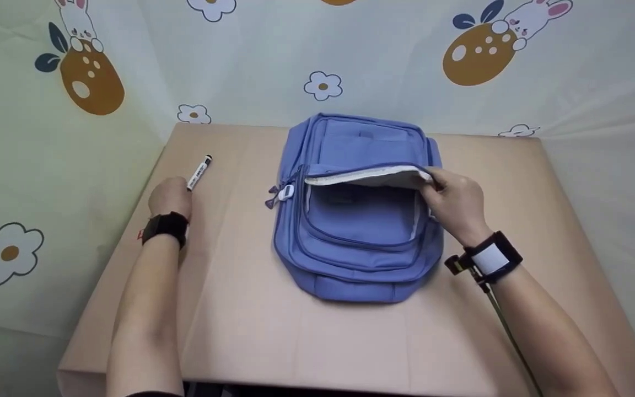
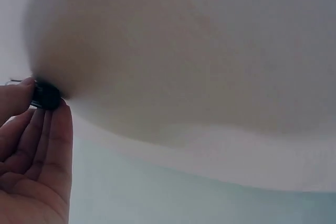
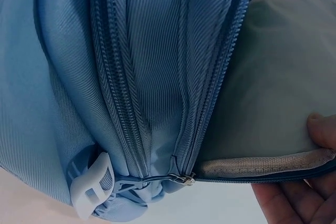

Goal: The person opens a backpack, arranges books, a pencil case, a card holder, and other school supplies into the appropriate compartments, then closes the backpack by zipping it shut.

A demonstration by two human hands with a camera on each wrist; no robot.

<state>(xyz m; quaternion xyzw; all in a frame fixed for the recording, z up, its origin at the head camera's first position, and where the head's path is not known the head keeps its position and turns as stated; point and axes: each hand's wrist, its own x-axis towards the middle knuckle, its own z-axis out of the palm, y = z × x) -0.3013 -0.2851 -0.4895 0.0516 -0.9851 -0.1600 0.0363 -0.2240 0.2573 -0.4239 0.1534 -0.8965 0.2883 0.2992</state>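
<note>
A blue backpack (image 1: 361, 289) lies on its back on the table, its front pocket unzipped. My right hand (image 1: 458, 201) pinches the upper right edge of the pocket's flap (image 1: 389, 176) and holds it up. In the right wrist view the thumb is on the grey lining (image 3: 268, 87) and the fingers are behind the zipper edge. Left of the backpack, my left hand (image 1: 170, 197) grips one end of a white marker (image 1: 199, 173), whose black tip points away. The left wrist view shows a black marker end (image 2: 47, 95) between thumb and fingers.
A beige cover (image 1: 240, 309) lies over the table. A white buckle (image 1: 286, 192) and dark zipper pulls (image 1: 271, 203) stick out at the backpack's left side. Patterned cloth (image 1: 262, 60) hangs behind and at both sides. A cable (image 1: 510, 331) runs along the right forearm.
</note>
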